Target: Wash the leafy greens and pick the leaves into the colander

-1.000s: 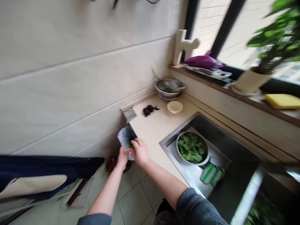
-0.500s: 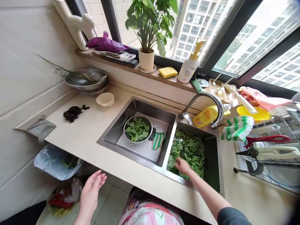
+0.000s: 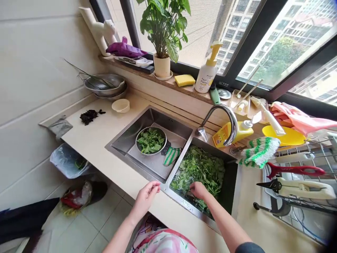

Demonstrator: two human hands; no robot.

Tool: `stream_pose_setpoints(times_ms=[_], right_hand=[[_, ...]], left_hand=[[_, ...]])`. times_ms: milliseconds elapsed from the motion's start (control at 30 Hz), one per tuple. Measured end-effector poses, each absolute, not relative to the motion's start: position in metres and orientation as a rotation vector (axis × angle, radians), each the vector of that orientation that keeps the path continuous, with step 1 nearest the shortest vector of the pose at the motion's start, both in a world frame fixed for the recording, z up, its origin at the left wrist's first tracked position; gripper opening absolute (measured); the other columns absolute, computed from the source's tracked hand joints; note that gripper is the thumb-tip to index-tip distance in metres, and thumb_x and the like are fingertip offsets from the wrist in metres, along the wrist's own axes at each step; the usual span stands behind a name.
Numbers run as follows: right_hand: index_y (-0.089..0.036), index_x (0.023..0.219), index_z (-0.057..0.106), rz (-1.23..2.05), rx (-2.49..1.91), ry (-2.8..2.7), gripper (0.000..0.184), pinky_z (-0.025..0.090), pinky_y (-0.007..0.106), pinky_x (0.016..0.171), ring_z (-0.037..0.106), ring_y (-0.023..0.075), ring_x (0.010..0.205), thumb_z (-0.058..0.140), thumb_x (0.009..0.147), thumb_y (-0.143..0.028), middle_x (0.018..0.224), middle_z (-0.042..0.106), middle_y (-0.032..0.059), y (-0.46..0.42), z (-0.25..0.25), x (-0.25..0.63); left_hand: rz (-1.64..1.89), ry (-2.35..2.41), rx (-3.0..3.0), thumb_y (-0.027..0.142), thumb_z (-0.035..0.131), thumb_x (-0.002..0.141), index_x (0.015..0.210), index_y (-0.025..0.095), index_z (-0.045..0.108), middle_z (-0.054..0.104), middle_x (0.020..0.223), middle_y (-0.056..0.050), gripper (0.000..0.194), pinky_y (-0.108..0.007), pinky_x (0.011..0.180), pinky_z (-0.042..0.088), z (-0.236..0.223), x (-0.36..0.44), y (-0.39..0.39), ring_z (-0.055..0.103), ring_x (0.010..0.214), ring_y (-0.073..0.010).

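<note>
Leafy greens [image 3: 200,165] lie in water in the right sink basin [image 3: 235,182]. Down among them is my right hand [image 3: 199,190], its fingers closed on some leafy greens; the fingertips are partly hidden. My left hand [image 3: 147,194] hovers over the counter's front edge, loosely curled with a gap by the thumb and nothing visible in it. In the left basin [image 3: 131,154] stands a round bowl [image 3: 137,146] with picked leaves [image 3: 150,140]. A green-and-white striped cloth [image 3: 171,156] and a dark scrubber [image 3: 165,147] lie beside that bowl.
The faucet [image 3: 228,116] arches over the right basin's back edge, beside a yellow bottle [image 3: 222,135]. Right of the sink is a wire rack [image 3: 310,196] with scissors [image 3: 302,186]. Dark leaves [image 3: 91,116] and a small cream bowl [image 3: 121,105] sit left. A lined bin [image 3: 67,160] is below.
My left hand has come right and up toward the sink, its fingers curling from outstretched. My right hand stays in the greens, where the water now looks stirred and bubbly. The view has shifted.
</note>
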State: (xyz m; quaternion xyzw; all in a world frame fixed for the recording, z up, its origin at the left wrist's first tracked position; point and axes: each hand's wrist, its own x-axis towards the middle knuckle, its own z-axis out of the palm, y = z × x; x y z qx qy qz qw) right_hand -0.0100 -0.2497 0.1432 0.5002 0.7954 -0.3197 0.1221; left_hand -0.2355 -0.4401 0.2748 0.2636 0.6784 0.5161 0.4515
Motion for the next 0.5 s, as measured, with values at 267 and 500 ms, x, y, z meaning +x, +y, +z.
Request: stream_pose_setpoints(times_ms=[267,500], right_hand=[[-0.02,0.104,0.057,-0.975,1.522,2.492,0.035,0.038,0.024,0.065,0.06,0.0177,0.08,0.051,0.078,-0.042,0.091,0.065,0.0078,-0.223,0.141,-0.045],[-0.018,0.077,0.066,-1.119,1.653,2.365,0.027,0.039,0.025,0.06,0.06,0.0173,0.068,0.043,0.082,-0.031,0.07,0.065,0.007,-0.221,0.131,-0.023]], left_hand=[[1.15,1.609,0.803,0.034,0.047,0.08,0.09,0.017,0.061,0.062,0.085,-0.005,0.023,-0.027,0.071,0.046,0.27,-0.171,-0.411,0.057,0.077,-0.0163],[0.879,1.658,1.075,0.026,0.046,0.08,0.088,0.018,0.062,0.062,0.084,-0.004,0.02,-0.025,0.068,0.044,0.265,-0.158,-0.403,0.056,0.075,-0.0147]])
